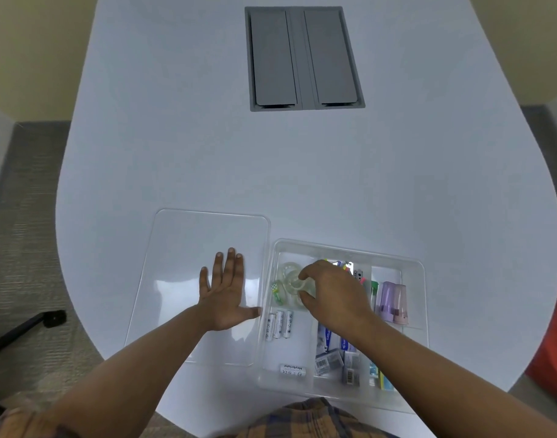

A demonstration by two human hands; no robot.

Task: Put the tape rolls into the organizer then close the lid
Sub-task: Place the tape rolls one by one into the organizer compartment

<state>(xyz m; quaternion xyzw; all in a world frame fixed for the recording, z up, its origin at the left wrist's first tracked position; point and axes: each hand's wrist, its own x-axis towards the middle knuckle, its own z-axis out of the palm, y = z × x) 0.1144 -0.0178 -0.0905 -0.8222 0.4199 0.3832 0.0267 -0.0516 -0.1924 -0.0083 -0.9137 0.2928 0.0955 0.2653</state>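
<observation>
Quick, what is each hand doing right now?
Left hand: open, flat on the clear lid.
Right hand: fingers closed on a clear tape roll in the organizer.

Both forearms are bare from wrist to near the elbow; no rings, watch or gloves are visible on the left hand (225, 294) or the right hand (332, 295). A plaid garment (305, 418) in tan and dark blue checks shows nearest the wearer, below the forearms.
</observation>
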